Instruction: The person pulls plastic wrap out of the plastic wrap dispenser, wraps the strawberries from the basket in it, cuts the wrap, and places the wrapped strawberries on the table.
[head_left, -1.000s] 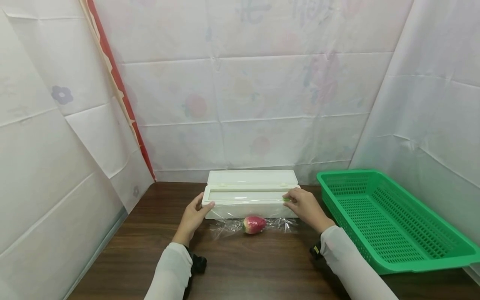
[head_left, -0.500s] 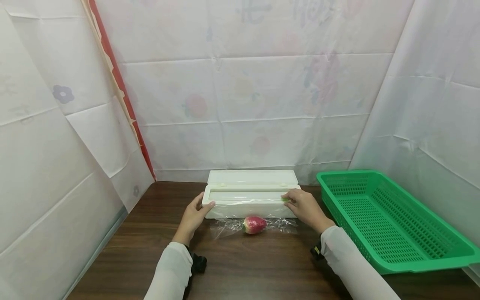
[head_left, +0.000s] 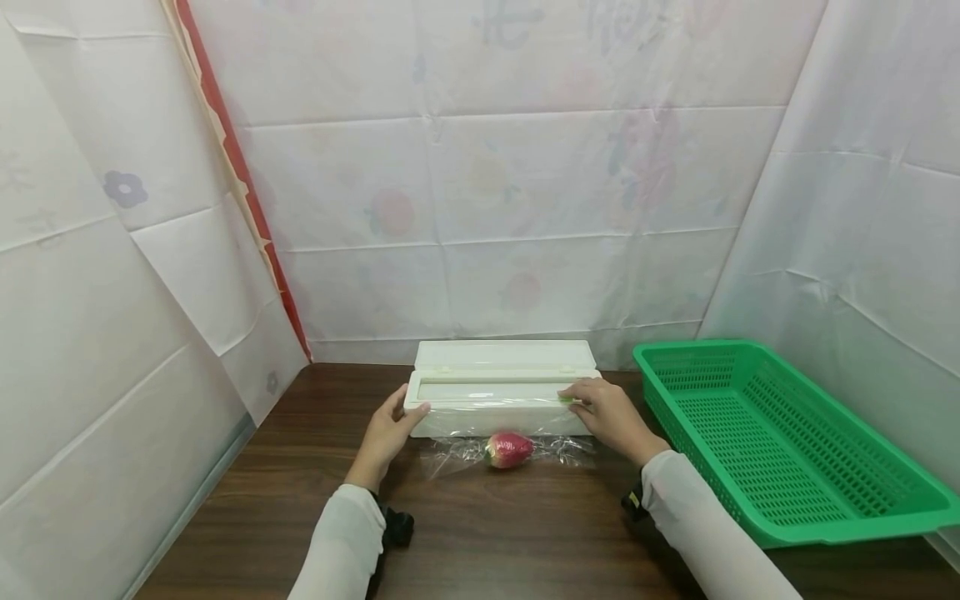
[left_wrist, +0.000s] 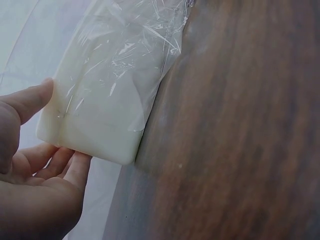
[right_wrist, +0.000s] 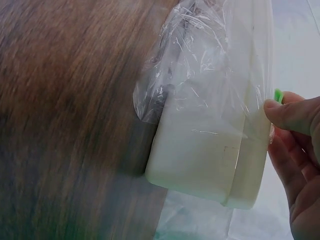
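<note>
A white cling film dispenser box (head_left: 487,421) stands on the table with its lid (head_left: 504,354) raised at the back. Clear cling film (left_wrist: 125,55) drapes down its front onto the table. Around a red, strawberry-like fruit (head_left: 510,450) in front of the box the film lies wrinkled. My left hand (head_left: 386,433) holds the box's left end, thumb at the front top edge and fingers at the end. Near the right end, my right hand (head_left: 611,414) pinches a small green slider (right_wrist: 278,95) on the top edge. Part of the slider is hidden by the fingers.
A green perforated basket (head_left: 780,450) stands on the right side of the brown wooden table (head_left: 517,542). Pale printed sheeting (head_left: 480,183) hangs behind the table and along both sides.
My right hand has moved slightly left along the box's top edge with the green slider. The left hand, box and fruit look unmoved.
</note>
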